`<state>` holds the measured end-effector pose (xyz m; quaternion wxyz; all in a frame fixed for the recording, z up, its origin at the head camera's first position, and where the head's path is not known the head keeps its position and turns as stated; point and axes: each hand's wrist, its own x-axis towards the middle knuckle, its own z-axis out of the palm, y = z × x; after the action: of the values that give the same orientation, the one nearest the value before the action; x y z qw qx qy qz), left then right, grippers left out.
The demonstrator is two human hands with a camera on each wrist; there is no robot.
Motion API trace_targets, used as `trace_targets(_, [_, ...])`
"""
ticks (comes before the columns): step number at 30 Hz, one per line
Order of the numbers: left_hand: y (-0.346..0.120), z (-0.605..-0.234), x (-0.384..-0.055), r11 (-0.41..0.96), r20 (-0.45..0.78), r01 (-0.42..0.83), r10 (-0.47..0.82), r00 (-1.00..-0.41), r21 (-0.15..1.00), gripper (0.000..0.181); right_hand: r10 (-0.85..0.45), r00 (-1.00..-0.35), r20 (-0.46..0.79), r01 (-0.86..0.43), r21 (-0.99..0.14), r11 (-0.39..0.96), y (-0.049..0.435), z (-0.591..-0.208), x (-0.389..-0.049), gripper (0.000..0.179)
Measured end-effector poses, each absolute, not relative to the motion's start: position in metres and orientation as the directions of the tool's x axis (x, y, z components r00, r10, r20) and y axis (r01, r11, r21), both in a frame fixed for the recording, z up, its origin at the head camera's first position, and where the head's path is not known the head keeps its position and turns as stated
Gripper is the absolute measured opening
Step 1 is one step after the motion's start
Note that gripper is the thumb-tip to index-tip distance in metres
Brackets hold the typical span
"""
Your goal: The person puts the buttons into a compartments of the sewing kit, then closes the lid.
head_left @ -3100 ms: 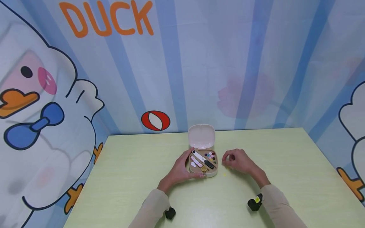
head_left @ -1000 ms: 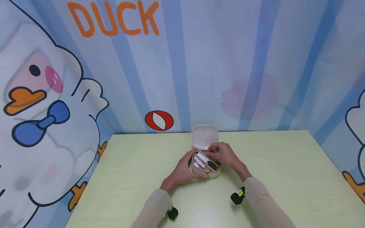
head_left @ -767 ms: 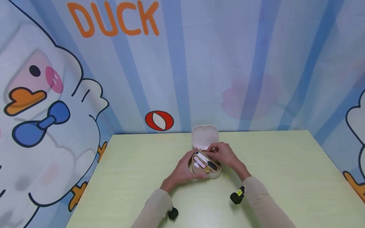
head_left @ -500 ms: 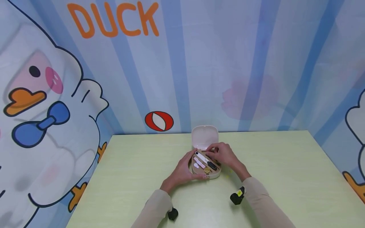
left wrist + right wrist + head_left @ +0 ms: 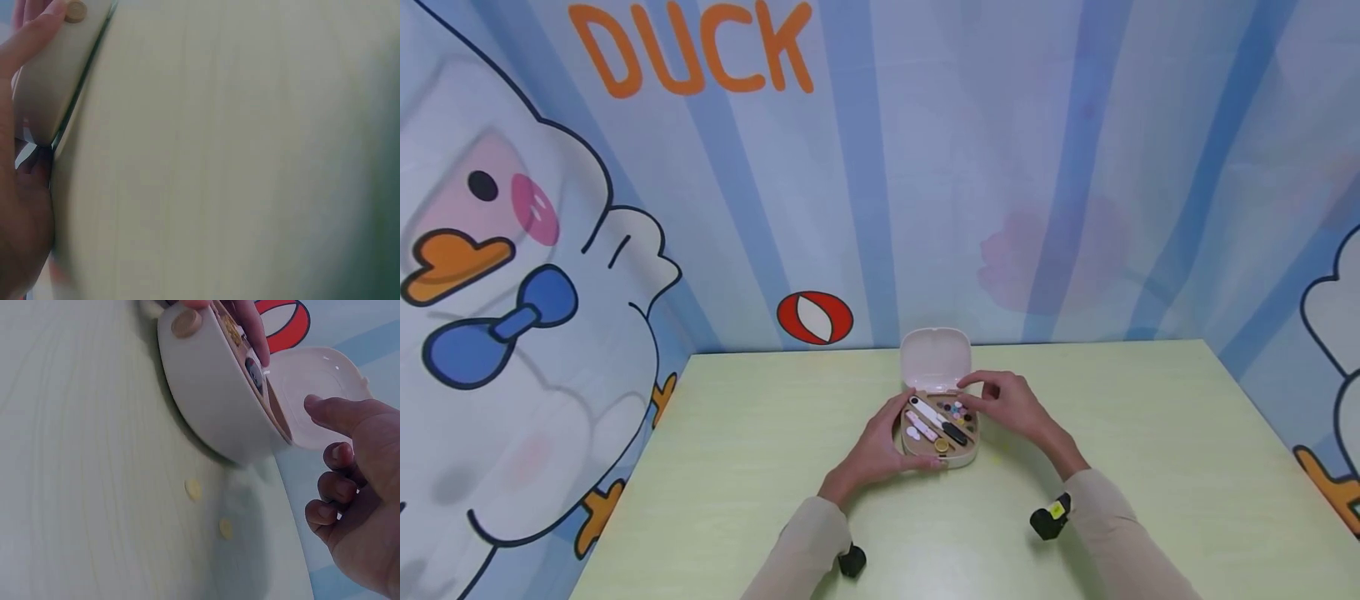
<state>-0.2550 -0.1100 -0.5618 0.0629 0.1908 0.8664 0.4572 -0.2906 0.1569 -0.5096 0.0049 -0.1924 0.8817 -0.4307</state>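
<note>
My left hand grips the small cream sewing box from its left side, thumb along the front wall. Its pale pink lid stands raised at the back. Inside lie a white and black slim tool, a pink piece, a gold round piece and several coloured buttons. My right hand is at the box's back right corner, thumb and forefinger apart. In the right wrist view that hand holds nothing, the other fingers loosely curled.
Two small yellow discs lie on the pale wooden table just right of the box. A printed duck curtain hangs behind the table's far edge. Each wrist carries a black camera.
My right hand came from right of the box to over the buttons, then drew back slightly right, thumb and forefinger parting. The buttons show again. My left hand keeps its grip.
</note>
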Motion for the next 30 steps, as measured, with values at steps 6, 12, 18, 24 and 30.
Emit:
trace_targets(6, [-0.110,-0.560,-0.255,0.510,0.056,0.260,0.382,-0.923,0.820,0.119,-0.346,-0.926,0.150,-0.332,-0.761,0.557,0.181,-0.513,-0.283,0.027])
trace_targets(12, [-0.110,-0.562,-0.256,0.516,0.065,0.273,0.385,-0.921,0.812,0.119,-0.359,-0.921,0.153,-0.340,-0.765,0.547,0.204,-0.524,-0.274,0.033])
trace_targets(18, [-0.110,-0.564,-0.257,0.513,0.080,0.290,0.392,-0.916,0.808,0.119,-0.375,-0.919,0.119,-0.327,-0.762,0.560,0.221,-0.534,-0.267,0.035])
trace_targets(24, [-0.110,-0.564,-0.257,0.519,0.067,0.278,0.388,-0.919,0.808,0.120,-0.385,-0.920,0.070,-0.296,-0.768,0.568,0.229,-0.540,-0.260,0.035])
trace_targets(30, [-0.109,-0.565,-0.257,0.517,0.068,0.276,0.385,-0.920,0.810,0.119,-0.413,-0.909,0.057,-0.306,-0.763,0.570,0.231,-0.544,-0.255,0.033])
